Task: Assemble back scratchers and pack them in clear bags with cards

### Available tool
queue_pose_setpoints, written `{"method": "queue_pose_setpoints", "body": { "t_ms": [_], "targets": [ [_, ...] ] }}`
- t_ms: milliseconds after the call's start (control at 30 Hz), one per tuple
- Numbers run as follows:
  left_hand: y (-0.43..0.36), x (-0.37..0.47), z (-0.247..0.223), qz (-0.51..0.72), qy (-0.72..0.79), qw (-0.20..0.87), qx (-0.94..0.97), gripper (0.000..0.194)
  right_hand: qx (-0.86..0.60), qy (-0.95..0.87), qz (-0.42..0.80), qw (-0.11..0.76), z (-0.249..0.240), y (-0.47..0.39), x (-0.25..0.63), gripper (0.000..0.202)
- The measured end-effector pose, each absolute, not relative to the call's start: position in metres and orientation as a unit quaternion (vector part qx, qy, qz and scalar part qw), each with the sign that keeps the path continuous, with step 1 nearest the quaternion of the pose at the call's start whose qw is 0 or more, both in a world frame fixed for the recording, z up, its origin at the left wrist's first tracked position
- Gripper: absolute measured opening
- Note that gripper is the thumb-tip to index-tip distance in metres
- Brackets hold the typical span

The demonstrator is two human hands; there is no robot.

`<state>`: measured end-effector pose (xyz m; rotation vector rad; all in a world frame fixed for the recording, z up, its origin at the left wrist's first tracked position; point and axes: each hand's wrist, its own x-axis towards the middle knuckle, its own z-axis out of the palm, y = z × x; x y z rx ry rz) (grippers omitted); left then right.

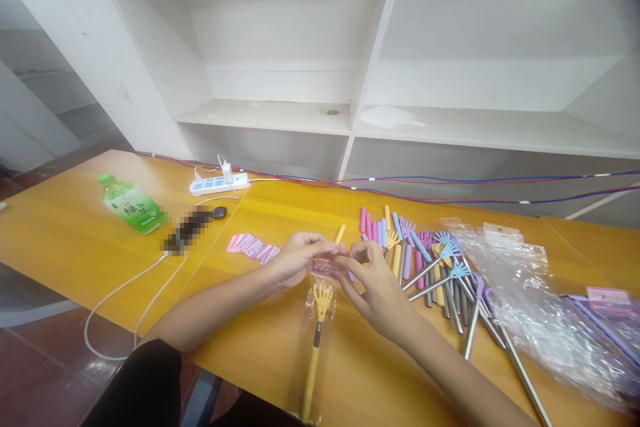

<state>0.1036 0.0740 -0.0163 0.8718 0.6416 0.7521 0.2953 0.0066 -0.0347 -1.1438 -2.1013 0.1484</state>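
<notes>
A yellow back scratcher (321, 299) with a hand-shaped head lies lengthwise inside a clear plastic bag (299, 373), in front of me. At the bag's top end is a small pink printed card (324, 269). My left hand (299, 259) pinches at the top edge of the bag from the left, thumb and fingers together. From the right, my right hand (369, 280) closes its thumb and index finger at the same edge, its other fingers bent beside the card. The fingertips partly hide what exactly they grip.
Fanned pink and purple cards (254, 248) lie left of my hands. On the right are loose back scratchers (450, 250), coloured tubes (407, 261) and a heap of clear bags (525, 280). A green bottle (133, 205), power strip (220, 184) and white cable (107, 310) lie left.
</notes>
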Motion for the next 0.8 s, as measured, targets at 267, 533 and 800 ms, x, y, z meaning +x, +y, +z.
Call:
{"method": "queue_pose_setpoints", "body": {
  "t_ms": [267, 533, 800],
  "targets": [
    [0.071, 0.107, -0.022, 0.369, 0.257, 0.778, 0.439, 0.038, -0.447, -0.722, 0.168, 0.501, -0.048, 0.011, 0.296, 0.022],
    [0.073, 0.111, -0.039, 0.274, 0.303, 0.73, 0.547, 0.058, -0.502, -0.688, 0.128, 0.509, -0.038, 0.025, 0.311, 0.023],
    [0.077, 0.109, -0.047, 0.329, 0.311, 0.706, 0.545, 0.054, -0.44, -0.775, 0.04, 0.452, -0.048, 0.03, 0.316, 0.036]
  ]
}}
